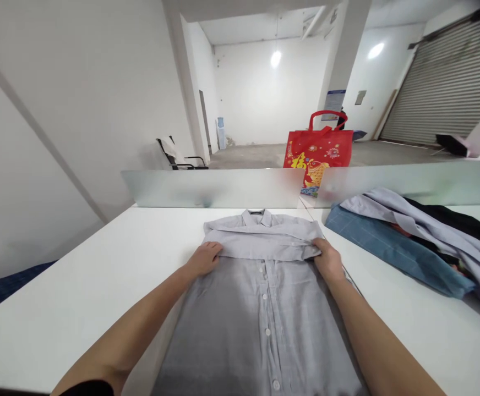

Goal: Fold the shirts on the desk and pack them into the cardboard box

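A grey button-up shirt (240, 319) lies front up, its collar at the far end and its white buttons running down the middle. Across its chest a sleeve (260, 245) is laid flat as a wide band. At the band's left end, my left hand (206, 258) is closed on the cloth at the shirt's side. On the opposite side my right hand (328, 261) pinches the sleeve's right end, thumb and fingers together. The shirt's lower end runs out of view.
The shirt is on a white table (112, 275). To the right is a pile of clothes with blue denim (397, 247). A frosted glass divider (223, 188) borders the far edge, with a red bag (320, 148) behind it. A chair (178, 154) stands beyond.
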`<move>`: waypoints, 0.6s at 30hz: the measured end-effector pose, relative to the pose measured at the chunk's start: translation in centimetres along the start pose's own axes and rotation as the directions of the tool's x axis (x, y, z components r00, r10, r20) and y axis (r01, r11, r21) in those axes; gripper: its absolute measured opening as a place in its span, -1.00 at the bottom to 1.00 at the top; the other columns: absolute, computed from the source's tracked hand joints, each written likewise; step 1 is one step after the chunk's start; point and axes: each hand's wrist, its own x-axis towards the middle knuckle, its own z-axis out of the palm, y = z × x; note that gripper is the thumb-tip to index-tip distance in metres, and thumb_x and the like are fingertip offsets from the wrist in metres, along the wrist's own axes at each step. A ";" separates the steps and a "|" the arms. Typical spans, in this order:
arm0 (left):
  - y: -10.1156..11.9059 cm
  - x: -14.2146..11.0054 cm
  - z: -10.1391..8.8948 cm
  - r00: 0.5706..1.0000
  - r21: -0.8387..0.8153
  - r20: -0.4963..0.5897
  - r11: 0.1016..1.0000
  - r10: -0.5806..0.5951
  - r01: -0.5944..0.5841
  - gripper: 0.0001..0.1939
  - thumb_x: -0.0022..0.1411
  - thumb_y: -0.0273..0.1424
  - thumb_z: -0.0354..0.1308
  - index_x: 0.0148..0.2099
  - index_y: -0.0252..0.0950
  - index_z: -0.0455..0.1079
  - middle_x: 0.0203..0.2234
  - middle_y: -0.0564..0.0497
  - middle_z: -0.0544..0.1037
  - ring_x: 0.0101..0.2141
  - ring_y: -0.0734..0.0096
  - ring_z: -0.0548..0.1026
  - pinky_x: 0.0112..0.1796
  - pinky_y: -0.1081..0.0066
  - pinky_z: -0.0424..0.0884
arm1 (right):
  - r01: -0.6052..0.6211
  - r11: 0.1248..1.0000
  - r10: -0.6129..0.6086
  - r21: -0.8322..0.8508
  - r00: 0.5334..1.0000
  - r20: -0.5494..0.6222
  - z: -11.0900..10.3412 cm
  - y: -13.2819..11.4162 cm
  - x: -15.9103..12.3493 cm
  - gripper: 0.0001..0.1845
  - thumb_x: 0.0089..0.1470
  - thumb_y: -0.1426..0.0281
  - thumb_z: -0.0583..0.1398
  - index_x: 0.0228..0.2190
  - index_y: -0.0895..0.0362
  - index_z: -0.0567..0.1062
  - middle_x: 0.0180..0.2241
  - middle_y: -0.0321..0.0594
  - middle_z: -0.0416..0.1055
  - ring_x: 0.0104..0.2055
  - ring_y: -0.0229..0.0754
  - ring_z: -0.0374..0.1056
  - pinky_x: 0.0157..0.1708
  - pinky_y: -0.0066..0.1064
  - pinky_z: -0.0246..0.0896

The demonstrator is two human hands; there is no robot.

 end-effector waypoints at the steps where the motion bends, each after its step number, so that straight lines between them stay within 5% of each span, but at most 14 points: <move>1: -0.4 0.1 -0.2 1.000 -0.067 -0.006 0.998 -0.018 0.018 -0.68 0.19 -0.51 0.03 -0.03 -0.18 0.42 -0.04 -0.02 0.51 -0.03 0.27 0.44 0.00 0.32 0.34 | 0.007 0.999 -0.005 0.038 0.998 -0.056 -0.1 0.3 0.1 -0.48 -0.19 0.58 0.02 -0.19 0.10 0.54 -0.06 -0.12 0.49 0.01 -0.03 0.40 0.03 -0.24 0.29; 5: -1.9 1.2 -0.9 0.968 -0.110 -0.133 0.974 -0.214 0.200 -0.79 0.29 -0.40 -0.03 -0.14 -0.20 0.42 -0.20 0.00 0.52 -0.19 0.33 0.47 -0.08 0.36 0.38 | 0.095 0.987 -0.089 0.127 0.995 -0.052 0.3 0.2 0.3 -0.48 -0.15 0.53 0.02 -0.13 0.10 0.51 0.00 -0.12 0.46 0.08 -0.06 0.36 0.11 -0.21 0.24; 9: -2.9 3.8 -0.6 0.933 -0.070 -0.234 0.962 -0.273 0.264 -0.76 0.28 -0.44 -0.01 -0.05 -0.22 0.40 -0.08 -0.11 0.45 -0.02 0.20 0.38 0.05 0.24 0.28 | 0.171 0.971 -0.178 0.167 0.983 0.031 0.7 -1.1 -0.1 -0.55 -0.02 0.51 0.00 -0.12 0.08 0.51 0.03 -0.12 0.44 0.10 -0.07 0.36 0.14 -0.17 0.23; 13: -3.8 7.3 0.2 0.940 -0.159 -0.219 0.960 -0.261 0.229 -0.81 0.21 -0.44 0.11 -0.14 -0.16 0.46 -0.06 -0.07 0.46 0.03 0.15 0.33 0.07 0.19 0.24 | 0.223 0.954 -0.227 0.202 0.974 -0.004 0.4 -1.8 -0.3 -0.56 0.00 0.51 0.00 -0.12 0.08 0.51 0.05 -0.12 0.43 0.12 -0.08 0.34 0.18 -0.16 0.20; 18: -5.6 9.7 0.2 0.943 -0.272 -0.168 0.933 -0.288 0.236 -0.84 0.24 -0.43 0.02 -0.26 -0.23 0.43 -0.23 -0.03 0.53 -0.08 0.25 0.42 -0.04 0.28 0.33 | 0.179 0.945 -0.150 0.275 0.981 -0.125 -0.2 -1.6 -0.2 -0.58 -0.01 0.52 0.02 -0.14 0.08 0.50 0.03 -0.12 0.44 0.12 -0.08 0.34 0.20 -0.13 0.17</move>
